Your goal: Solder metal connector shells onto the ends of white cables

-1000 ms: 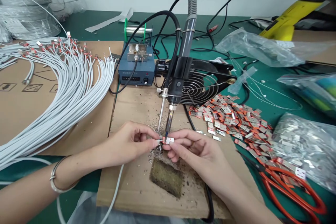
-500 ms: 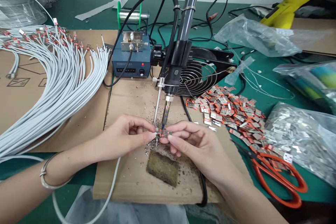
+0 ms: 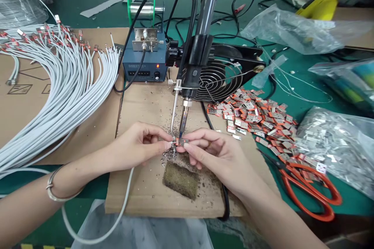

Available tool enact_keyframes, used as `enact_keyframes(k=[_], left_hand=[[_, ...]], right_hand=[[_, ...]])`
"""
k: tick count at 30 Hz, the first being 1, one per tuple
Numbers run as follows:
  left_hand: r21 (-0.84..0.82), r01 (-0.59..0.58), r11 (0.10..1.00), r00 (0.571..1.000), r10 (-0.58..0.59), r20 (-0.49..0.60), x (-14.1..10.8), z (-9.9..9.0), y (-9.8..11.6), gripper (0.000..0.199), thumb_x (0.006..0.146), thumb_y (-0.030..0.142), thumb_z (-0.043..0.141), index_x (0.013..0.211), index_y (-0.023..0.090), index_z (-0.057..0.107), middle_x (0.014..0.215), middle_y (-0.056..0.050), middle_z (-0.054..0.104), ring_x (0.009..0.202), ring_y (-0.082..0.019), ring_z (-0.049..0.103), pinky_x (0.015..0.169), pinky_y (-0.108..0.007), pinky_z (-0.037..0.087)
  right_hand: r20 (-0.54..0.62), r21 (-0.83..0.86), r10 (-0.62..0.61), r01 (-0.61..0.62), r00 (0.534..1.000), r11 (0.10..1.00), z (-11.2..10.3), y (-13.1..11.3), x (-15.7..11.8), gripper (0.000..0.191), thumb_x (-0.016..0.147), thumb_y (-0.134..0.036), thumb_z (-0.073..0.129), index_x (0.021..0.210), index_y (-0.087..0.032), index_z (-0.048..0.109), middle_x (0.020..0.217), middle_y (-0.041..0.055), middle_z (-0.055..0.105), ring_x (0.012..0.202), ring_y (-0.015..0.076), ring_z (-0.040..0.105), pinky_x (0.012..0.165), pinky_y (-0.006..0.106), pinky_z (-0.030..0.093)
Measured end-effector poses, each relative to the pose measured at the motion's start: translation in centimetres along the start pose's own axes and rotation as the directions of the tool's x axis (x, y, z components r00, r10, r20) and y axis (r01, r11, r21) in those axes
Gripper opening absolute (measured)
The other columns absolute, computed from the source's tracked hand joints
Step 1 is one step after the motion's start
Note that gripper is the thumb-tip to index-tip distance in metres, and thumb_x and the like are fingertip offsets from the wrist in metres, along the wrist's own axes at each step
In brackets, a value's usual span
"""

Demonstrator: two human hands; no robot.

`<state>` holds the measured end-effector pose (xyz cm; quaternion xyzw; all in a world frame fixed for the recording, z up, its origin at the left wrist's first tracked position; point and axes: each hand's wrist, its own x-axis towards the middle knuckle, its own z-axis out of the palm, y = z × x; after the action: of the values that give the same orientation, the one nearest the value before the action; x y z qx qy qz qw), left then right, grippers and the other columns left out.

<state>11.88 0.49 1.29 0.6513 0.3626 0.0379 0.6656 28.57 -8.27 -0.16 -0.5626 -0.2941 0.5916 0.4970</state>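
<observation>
Orange and bare metal, the small connector (image 3: 184,141) is pinched between thumb and fingers of the right grip (image 3: 217,151), directly under the soldering iron (image 3: 193,76). Its long axis runs roughly left to right, the orange end turned toward the left grip (image 3: 143,146), which pinches the end of one white cable (image 3: 127,190) on the other side of the iron. The connector so lies between the two grips; the right is nearer, since it holds it, and the left fingertips are just beside. Whether the iron or the cable end touches the connector is too small to tell. One thin metal tube (image 3: 174,111) slants down just left of the iron.

Nearer the wearer than the iron lies one sponge (image 3: 181,180) on a sheet of cardboard (image 3: 140,204). Left of the iron spreads a bundle of cables (image 3: 73,116), too crowded to count. Beyond the iron, to its left, stand one blue box (image 3: 143,65) and one spool (image 3: 142,10) of wire. Right of the iron sits one fan (image 3: 217,81); farther right come a heap of loose connectors (image 3: 257,118), overlapping too much to count, one pair of scissors (image 3: 309,188) and one clear bag (image 3: 336,151) of small metal pieces, all on the green worktop (image 3: 102,20).
</observation>
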Motion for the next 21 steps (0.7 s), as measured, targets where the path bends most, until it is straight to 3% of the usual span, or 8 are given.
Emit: enact_keyframes(k=[8, 21], left_hand=[[0.054, 0.005, 0.999, 0.999, -0.007, 0.039, -0.03, -0.18, 0.46, 0.019, 0.08, 0.026, 0.057, 0.085, 0.011, 0.068, 0.049, 0.007, 0.045, 0.037, -0.003, 0.036, 0.033, -0.014, 0.027], [0.041, 0.014, 0.999, 1.0, -0.015, 0.01, 0.06, -0.07, 0.57, 0.017, 0.08, 0.024, 0.057, 0.084, 0.011, 0.068, 0.046, 0.007, 0.045, 0.036, -0.003, 0.036, 0.033, -0.014, 0.027]], right_hand=[[-0.012, -0.045, -0.024, 0.024, 1.0, 0.999, 0.07, 0.02, -0.05, 0.02, 0.06, -0.023, 0.078, 0.076, -0.017, 0.068, 0.062, 0.0019, 0.07, 0.042, 0.0057, 0.052, 0.041, 0.016, 0.044], [0.028, -0.049, -0.066, 0.068, 0.997, 0.996, -0.13, 0.0, -0.03, 0.015, 0.063, -0.02, 0.076, 0.076, -0.016, 0.068, 0.063, 0.0028, 0.071, 0.044, 0.006, 0.053, 0.042, 0.015, 0.045]])
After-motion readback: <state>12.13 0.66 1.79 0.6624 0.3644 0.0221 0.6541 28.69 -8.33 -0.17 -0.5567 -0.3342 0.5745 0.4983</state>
